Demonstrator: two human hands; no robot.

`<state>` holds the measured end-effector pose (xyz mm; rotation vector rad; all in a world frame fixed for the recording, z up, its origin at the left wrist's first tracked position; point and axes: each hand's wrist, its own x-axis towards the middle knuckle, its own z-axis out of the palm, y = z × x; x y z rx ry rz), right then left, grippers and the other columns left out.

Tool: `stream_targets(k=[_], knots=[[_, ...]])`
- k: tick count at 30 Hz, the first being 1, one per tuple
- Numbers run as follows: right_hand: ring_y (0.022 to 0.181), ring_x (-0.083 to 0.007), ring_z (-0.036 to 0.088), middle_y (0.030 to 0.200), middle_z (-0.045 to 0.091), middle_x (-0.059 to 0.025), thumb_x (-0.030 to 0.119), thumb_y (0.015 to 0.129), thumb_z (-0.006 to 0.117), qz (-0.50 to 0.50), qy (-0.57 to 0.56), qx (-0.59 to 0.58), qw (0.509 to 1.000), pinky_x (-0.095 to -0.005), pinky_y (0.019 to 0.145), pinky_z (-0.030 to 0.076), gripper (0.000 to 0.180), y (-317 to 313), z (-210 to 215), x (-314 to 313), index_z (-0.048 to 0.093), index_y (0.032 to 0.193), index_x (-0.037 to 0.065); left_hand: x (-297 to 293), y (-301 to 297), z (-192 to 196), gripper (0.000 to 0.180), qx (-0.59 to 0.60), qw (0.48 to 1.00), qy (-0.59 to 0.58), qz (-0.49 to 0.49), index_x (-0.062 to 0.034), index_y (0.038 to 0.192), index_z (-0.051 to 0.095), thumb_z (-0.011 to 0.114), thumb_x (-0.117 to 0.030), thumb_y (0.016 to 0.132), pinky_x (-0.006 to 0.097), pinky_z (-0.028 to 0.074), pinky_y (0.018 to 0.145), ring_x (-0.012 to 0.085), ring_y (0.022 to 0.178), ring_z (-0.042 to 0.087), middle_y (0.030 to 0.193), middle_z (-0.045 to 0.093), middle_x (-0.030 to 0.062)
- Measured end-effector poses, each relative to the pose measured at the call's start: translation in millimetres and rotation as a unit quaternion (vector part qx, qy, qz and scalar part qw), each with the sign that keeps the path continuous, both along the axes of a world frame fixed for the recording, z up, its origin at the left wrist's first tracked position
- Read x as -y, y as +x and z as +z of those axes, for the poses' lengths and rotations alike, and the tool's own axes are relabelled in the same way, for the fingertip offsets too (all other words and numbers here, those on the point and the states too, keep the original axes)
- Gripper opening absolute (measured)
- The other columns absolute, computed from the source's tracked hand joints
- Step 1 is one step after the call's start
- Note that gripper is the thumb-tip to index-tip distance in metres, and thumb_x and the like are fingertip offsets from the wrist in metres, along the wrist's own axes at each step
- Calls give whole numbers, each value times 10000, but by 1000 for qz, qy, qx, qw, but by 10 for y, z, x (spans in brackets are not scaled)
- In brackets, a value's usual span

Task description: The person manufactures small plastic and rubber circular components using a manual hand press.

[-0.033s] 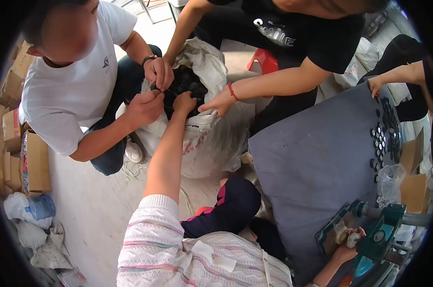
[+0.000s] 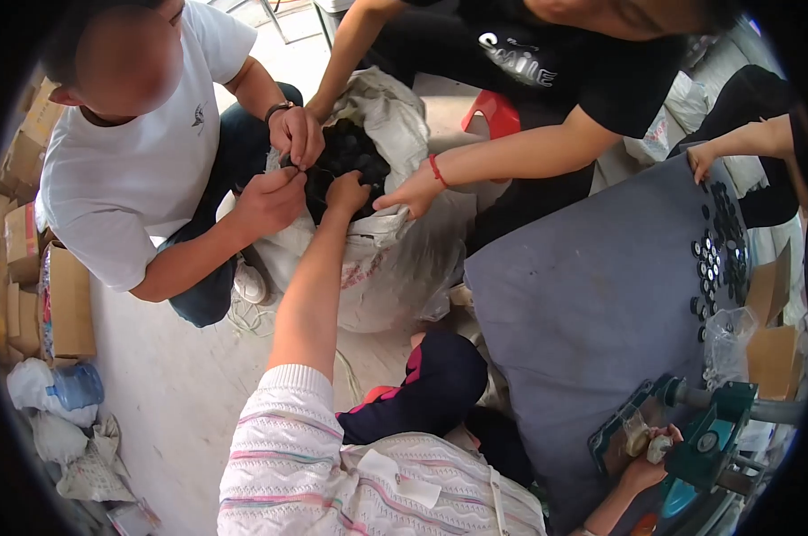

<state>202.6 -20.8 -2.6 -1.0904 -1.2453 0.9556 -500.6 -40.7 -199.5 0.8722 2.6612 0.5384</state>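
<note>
My left hand (image 2: pixel 347 193) reaches over the rim of a large white woven sack (image 2: pixel 393 121), its fingers curled down among the black round pieces (image 2: pixel 346 147) inside. What those fingers hold is hidden. At the lower right, my right hand (image 2: pixel 647 466) is beside a green metal hand press (image 2: pixel 709 438), its fingers closed on a small pale piece (image 2: pixel 659 448). Close by my left hand, a person in a white T-shirt (image 2: pixel 283 183) pinches something small and dark with both hands. Another person's hand (image 2: pixel 410 192), with a red wrist cord, holds the sack's rim.
A grey cloth-covered table (image 2: pixel 574 286) fills the right, with several black and white discs (image 2: pixel 709 268) and a clear plastic bag (image 2: pixel 730 344) on it. Cardboard boxes (image 2: pixel 69 304) and a blue water bottle (image 2: pixel 75 386) line the left. A red stool (image 2: pixel 491 114) stands behind.
The person in the black T-shirt has shifted slightly to the right. My left hand has moved very slightly to the right within the sack; my right hand looks the same.
</note>
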Motion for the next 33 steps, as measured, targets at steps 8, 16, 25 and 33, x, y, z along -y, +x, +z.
stream_targets(k=[8, 16, 25, 33], knots=[[799, -216, 508, 869, 498, -84, 310, 935, 415, -14, -1, 14, 1000, -344, 770, 444, 395, -34, 47, 13, 530, 1133, -11, -299, 643, 29, 252, -171, 976, 0, -134, -77, 888, 640, 719, -190, 678, 432, 550, 696, 307, 838, 667, 868, 681, 131], [772, -185, 507, 846, 511, -82, 250, 977, 400, -5, 17, 19, 1000, -333, 766, 447, 336, -155, 18, -36, 538, 1116, -23, -543, 1254, -814, 218, -35, 989, 121, -71, -127, 912, 665, 625, -250, 736, 426, 480, 726, 280, 876, 631, 973, 675, 93], [782, -186, 510, 868, 507, -76, 272, 959, 423, -5, 12, -17, 1000, -317, 747, 445, 335, -40, 10, -5, 548, 1090, -11, -593, 1268, -444, 143, -323, 928, 26, -185, -167, 830, 678, 538, -186, 806, 420, 396, 715, 209, 791, 602, 715, 660, 38], [777, -187, 516, 854, 514, -73, 289, 963, 424, -22, 9, -16, 1000, -312, 738, 444, 343, -94, 35, 12, 551, 1080, -8, -673, 996, -855, 179, -179, 970, 139, -90, -109, 734, 710, 569, -213, 768, 431, 396, 757, 297, 791, 613, 784, 673, 99]])
